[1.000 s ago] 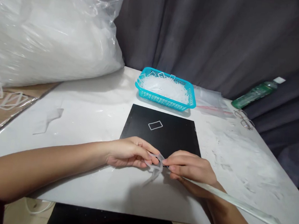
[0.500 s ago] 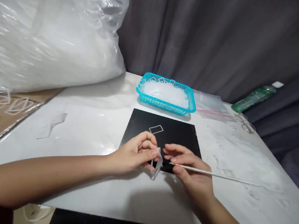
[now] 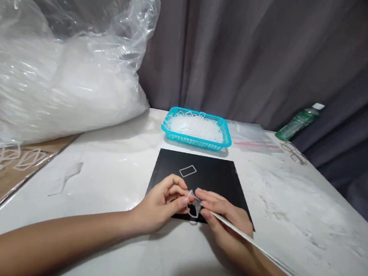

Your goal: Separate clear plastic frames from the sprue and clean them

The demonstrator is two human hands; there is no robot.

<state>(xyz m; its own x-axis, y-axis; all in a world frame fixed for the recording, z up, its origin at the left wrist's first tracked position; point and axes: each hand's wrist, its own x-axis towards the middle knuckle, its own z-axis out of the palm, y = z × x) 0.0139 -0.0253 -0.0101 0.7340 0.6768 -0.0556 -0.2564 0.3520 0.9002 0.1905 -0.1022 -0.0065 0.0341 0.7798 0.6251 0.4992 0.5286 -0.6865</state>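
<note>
Between thumb and fingers, my left hand [image 3: 166, 202] pinches a small translucent white piece [image 3: 194, 209], which hangs over the near part of a black mat [image 3: 211, 174]. My right hand [image 3: 228, 218] grips a thin whitish rod [image 3: 246, 236] near its tip, and that tip reaches the piece beside my left fingertips. The rod slants down to the right over my wrist. A white rectangular frame [image 3: 188, 171] lies on the mat beyond my hands.
Behind the mat is a blue basket [image 3: 196, 143] of white pieces. A large clear bag [image 3: 79, 87] bulges at the left, above more frames [image 3: 31, 159] on brown board. Plastic bags [image 3: 254, 139], glasses [image 3: 294, 153] and a green bottle [image 3: 298, 123] stand or lie back right.
My right hand has moved left, bringing the rod's tip to the translucent piece; the rod now slopes more steeply. The view has tilted up, and a brown shape shows at the left edge.
</note>
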